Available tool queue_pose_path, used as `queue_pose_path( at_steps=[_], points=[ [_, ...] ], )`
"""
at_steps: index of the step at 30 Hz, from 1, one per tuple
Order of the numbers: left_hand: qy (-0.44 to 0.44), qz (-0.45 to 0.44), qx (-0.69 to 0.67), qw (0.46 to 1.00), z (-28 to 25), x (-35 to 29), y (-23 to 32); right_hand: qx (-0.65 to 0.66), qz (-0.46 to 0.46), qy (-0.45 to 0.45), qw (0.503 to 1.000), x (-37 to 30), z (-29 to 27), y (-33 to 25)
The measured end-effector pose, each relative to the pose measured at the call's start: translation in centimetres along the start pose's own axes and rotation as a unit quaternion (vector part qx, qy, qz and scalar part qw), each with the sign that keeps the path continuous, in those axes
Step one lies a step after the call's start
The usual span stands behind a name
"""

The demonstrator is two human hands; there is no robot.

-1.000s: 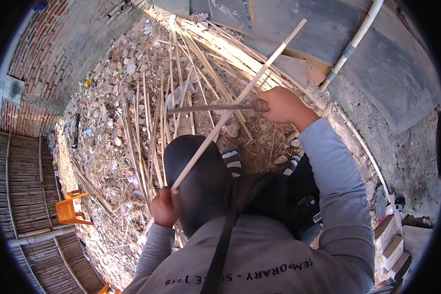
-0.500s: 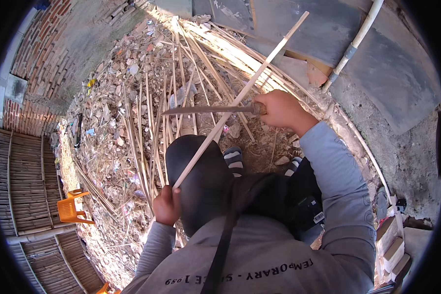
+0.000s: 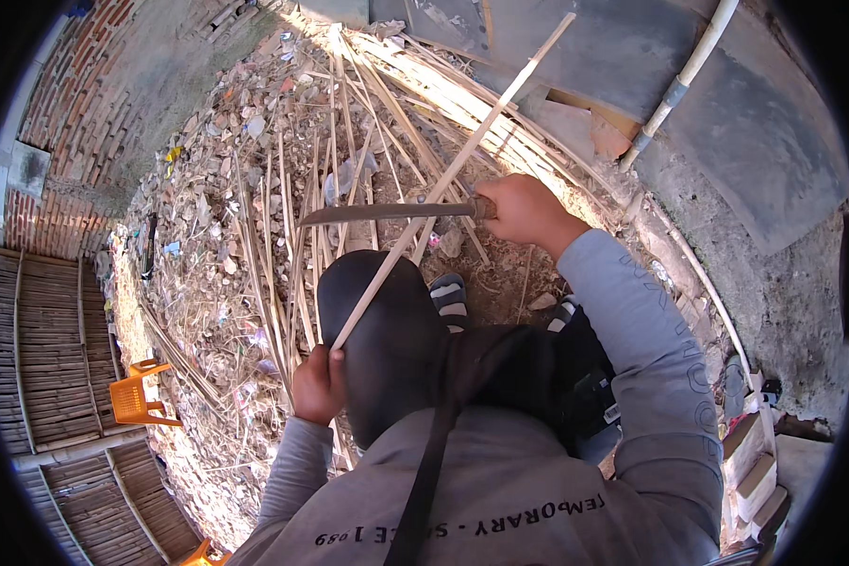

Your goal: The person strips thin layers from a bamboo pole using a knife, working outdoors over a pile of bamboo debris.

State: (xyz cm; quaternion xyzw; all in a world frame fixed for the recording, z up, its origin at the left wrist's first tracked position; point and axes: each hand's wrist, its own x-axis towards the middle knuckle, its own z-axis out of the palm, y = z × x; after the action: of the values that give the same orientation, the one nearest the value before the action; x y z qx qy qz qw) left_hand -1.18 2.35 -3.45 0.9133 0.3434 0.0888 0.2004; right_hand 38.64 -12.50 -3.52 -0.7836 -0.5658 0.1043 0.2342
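A long, pale bamboo strip slants from lower left to upper right. My left hand is closed round its lower end, beside the black covering over my knee. In my right hand is a machete, gripped by its handle, with the dark blade pointing left. The blade lies across the strip roughly at its middle; whether its edge bites into the strip I cannot tell.
Several bamboo strips lie on the rubble-strewn ground to the left, and a sunlit pile of strips lies ahead. An orange plastic chair stands at left by woven bamboo panels. A pale pipe leans at upper right.
My right hand and the machete have shifted a little to the left. The strip's far end has moved slightly left and up, while my left hand stays nearly where it was.
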Motion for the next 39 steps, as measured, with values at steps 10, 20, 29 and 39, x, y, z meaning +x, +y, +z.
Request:
queue_pose_path(
  at_steps=[10,20,29,39],
  points=[
    [-0.029,-0.004,-0.016,0.999,-0.4,-0.1,0.0,-0.065,-0.067,-0.013,0.996,-0.2,0.8,-3.4],
    [-0.038,-0.034,0.011,0.999,-1.2,0.0,1.1,-0.033,0.018,-0.059,0.998,0.3,0.1,-2.7],
    [-0.06,-0.042,0.017,0.997,-2.2,0.1,2.4,-0.007,0.043,-0.049,0.998,0.3,0.3,-0.5],
    [-0.059,-0.038,0.034,0.997,-1.7,0.1,1.8,0.016,0.052,0.024,0.998,0.5,0.3,0.1]
  ],
)
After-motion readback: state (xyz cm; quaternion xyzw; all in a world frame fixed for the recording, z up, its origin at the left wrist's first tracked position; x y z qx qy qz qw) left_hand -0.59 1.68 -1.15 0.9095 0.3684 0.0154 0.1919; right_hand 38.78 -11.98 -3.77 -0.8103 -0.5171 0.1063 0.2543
